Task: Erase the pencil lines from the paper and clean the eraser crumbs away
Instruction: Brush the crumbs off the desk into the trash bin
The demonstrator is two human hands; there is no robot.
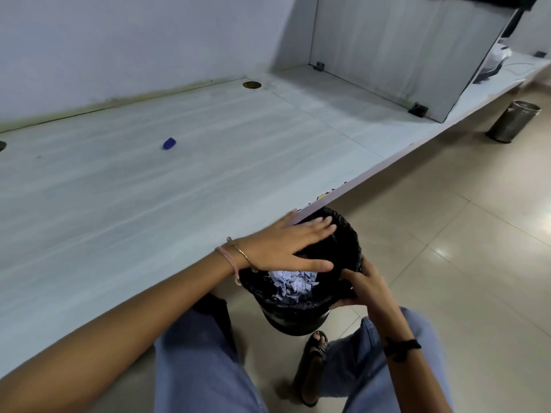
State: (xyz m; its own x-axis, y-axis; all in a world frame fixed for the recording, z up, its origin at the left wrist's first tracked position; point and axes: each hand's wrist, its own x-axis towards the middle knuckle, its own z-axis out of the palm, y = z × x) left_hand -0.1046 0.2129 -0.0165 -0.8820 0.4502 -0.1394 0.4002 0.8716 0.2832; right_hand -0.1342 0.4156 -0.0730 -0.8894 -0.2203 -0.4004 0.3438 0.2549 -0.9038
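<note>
a black lined bin [298,320] is held up just under the front edge of the white desk [149,204], at about 5 o'clock from the middle of the view. the left hand [286,248] is stretched flat, palm down, over the bin's mouth, with fingers straight and slightly spread; the fingertips reach the desk edge at the bin's 12 o'clock. whether the palm touches the rim cannot be told. the right hand [363,287] is clamped on the bin's rim at its 4 o'clock side, fingers curled over the liner. the two hands are close but apart.

torn pale paper [293,286] is seen heaped inside the bin, below the left palm. a blue eraser [169,143] is left lying alone on the desk, well apart from the hands, at about 10 o'clock from them. eraser crumbs are too small to be made out.

a round cable hole [252,84] is set in the desk near the wall at 12 o'clock. a white partition [402,49] is fixed upright on the desk at 1 o'clock, and a metal bin [512,122] stands on the tiled floor at 2 o'clock.
</note>
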